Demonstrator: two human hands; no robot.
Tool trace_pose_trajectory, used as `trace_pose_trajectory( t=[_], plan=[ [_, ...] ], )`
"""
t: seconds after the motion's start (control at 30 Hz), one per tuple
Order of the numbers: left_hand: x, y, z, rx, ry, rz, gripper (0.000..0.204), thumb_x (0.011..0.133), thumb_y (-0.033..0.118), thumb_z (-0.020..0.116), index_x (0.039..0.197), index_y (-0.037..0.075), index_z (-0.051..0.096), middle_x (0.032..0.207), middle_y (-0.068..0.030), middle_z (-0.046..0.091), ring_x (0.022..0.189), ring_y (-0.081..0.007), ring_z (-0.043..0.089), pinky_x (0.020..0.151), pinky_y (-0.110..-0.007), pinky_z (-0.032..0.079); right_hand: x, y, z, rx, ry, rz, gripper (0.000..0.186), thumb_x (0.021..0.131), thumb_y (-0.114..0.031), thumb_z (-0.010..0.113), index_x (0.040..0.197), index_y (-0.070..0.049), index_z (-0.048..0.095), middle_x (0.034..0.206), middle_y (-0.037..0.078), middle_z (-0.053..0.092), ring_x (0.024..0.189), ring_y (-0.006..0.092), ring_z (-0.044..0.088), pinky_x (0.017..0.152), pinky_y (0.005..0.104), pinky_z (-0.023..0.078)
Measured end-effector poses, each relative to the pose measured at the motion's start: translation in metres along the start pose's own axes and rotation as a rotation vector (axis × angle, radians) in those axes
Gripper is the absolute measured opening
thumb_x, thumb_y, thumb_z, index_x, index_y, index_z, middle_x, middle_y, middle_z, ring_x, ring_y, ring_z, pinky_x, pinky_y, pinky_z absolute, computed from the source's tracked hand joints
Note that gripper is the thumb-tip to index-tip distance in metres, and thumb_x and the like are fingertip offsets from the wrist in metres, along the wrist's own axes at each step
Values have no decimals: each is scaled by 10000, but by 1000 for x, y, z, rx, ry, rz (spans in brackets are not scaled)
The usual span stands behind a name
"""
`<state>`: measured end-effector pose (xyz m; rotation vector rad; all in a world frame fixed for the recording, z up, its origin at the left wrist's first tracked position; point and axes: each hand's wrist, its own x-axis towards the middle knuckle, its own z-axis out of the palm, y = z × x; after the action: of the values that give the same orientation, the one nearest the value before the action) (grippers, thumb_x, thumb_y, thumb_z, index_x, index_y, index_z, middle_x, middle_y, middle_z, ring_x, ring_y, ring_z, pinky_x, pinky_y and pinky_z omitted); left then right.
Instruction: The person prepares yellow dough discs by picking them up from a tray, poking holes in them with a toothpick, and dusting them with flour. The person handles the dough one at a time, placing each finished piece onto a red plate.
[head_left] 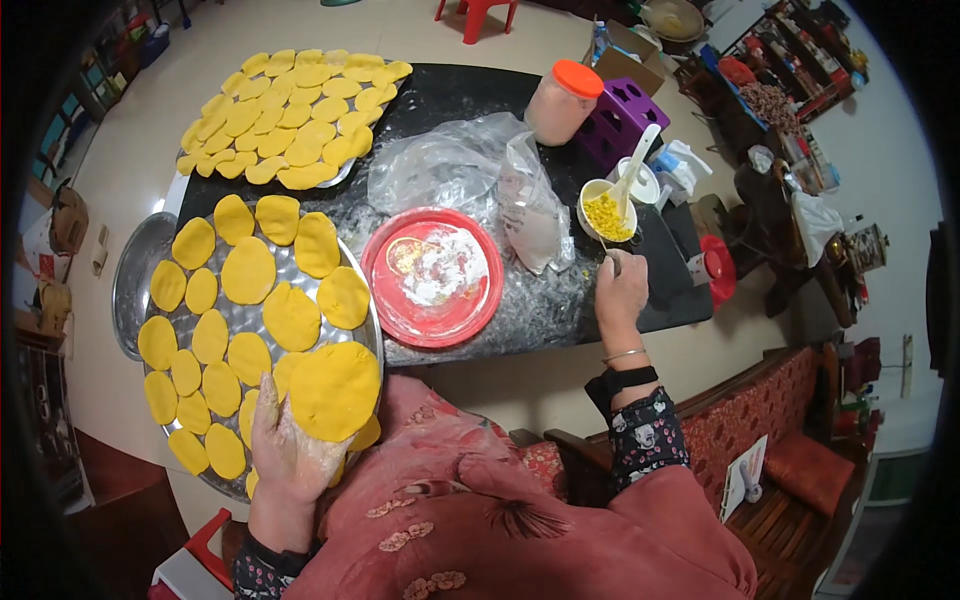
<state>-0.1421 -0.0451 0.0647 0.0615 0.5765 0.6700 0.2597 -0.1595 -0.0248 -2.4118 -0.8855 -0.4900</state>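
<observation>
A flattened yellow dough round [335, 391] rests on the flour-dusted palm and fingers of my left hand [290, 445], above the near edge of a round metal tray [290, 265]. More yellow dough rounds lie spread over that tray. My right hand [621, 285] is closed around a thin dark utensil, most of it hidden by the fingers; its tip reaches the near rim of a small white bowl [591, 190]. Inside the bowl are yellow crumbly bits [606, 215] and a white spoon [634, 167] standing tilted. Between my hands sits a red plate [375, 285] with white flour on it.
Behind the red plate lie a clear plastic bag [430, 165] and a flour bag [533, 215] on the floury black table [455, 90]. An orange-lidded jar [562, 105] and a purple box [622, 122] stand at the back. Another tray of dough rounds [290, 115] is far left.
</observation>
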Motion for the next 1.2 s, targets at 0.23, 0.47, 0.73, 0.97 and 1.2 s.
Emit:
trace_pose_trajectory(
  t=[0.23, 0.47, 0.73, 0.97, 1.2],
  plan=[
    [2, 3, -5, -28, -129, -60, 617, 954, 483, 351, 1392, 49, 341, 1412, -135, 406, 1292, -313, 399, 1090, -461, 282, -2, -9, -15, 168, -10, 1, 190, 885, -188, 563, 962, -40, 654, 901, 118, 614, 854, 274, 582, 784, 374, 452],
    [-3, 9, -12, -94, -148, -113, 633, 967, 482, 321, 1398, 18, 313, 1426, -183, 363, 1302, -339, 376, 1096, -488, 268, -20, -37, -18, 441, -62, -48, 127, 863, -89, 603, 957, -17, 649, 892, 74, 585, 800, 167, 570, 739, 291, 461],
    [-5, 9, -10, -25, -170, -112, 622, 972, 473, 319, 1408, 30, 289, 1437, -169, 349, 1319, -323, 354, 1104, -473, 259, -47, -101, -55, 532, -119, -284, 72, 837, -20, 601, 906, -3, 613, 898, 99, 571, 852, 230, 543, 800, 319, 432],
    [-5, 7, -14, -108, -285, -153, 620, 986, 458, 282, 1398, -5, 297, 1436, -158, 353, 1320, -294, 358, 1112, -419, 265, -62, -150, -82, 626, -224, -449, 89, 800, 36, 592, 869, -16, 613, 867, 99, 588, 834, 240, 542, 799, 334, 426],
    [-10, 8, -8, 49, -209, -160, 693, 957, 528, 300, 1424, 17, 260, 1467, -151, 305, 1343, -300, 321, 1121, -434, 229, -73, -177, -99, 668, -312, -549, 208, 723, 39, 661, 922, -22, 649, 877, 122, 572, 837, 273, 553, 750, 341, 456]
  ],
)
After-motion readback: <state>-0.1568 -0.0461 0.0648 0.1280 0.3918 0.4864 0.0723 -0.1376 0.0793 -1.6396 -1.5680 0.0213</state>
